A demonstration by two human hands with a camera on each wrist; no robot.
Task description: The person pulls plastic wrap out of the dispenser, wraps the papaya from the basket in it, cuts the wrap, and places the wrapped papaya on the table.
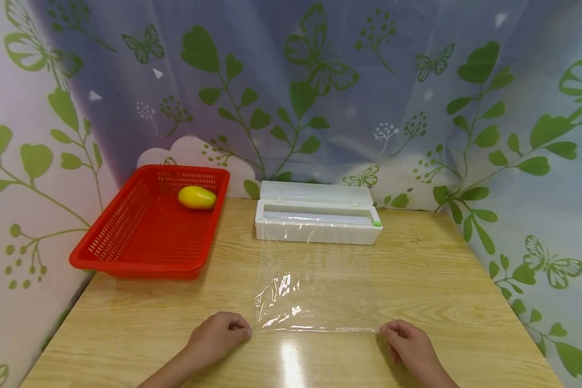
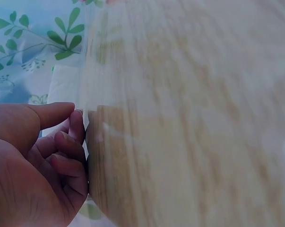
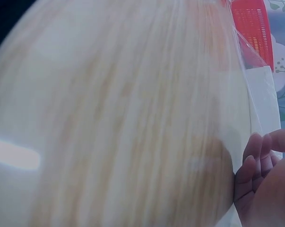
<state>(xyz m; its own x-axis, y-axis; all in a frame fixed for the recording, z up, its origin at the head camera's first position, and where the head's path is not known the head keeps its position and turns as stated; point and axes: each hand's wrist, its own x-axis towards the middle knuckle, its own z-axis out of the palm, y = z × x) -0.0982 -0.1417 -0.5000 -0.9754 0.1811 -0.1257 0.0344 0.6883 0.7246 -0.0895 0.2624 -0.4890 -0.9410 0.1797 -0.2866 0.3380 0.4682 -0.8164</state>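
A sheet of clear cling film (image 1: 315, 291) stretches from a white wrap dispenser (image 1: 320, 234) toward the near side of the table. My left hand (image 1: 218, 337) pinches its near left corner between thumb and forefinger. At the near right corner, my right hand (image 1: 409, 345) pinches the film the same way. The dispenser's lid (image 1: 315, 192) is up, and a roll (image 1: 315, 217) lies inside. In the left wrist view the other fingers (image 2: 69, 165) curl close to the tabletop. The right wrist view shows the film (image 3: 247, 71) running from the fingertips.
A red plastic basket (image 1: 140, 265) stands at the back left, holding a yellow oval fruit (image 1: 196, 198). The wooden table (image 1: 431, 291) reaches a patterned curtain (image 1: 271, 81) behind and at both sides. A green slider (image 1: 376, 223) sits at the dispenser's right end.
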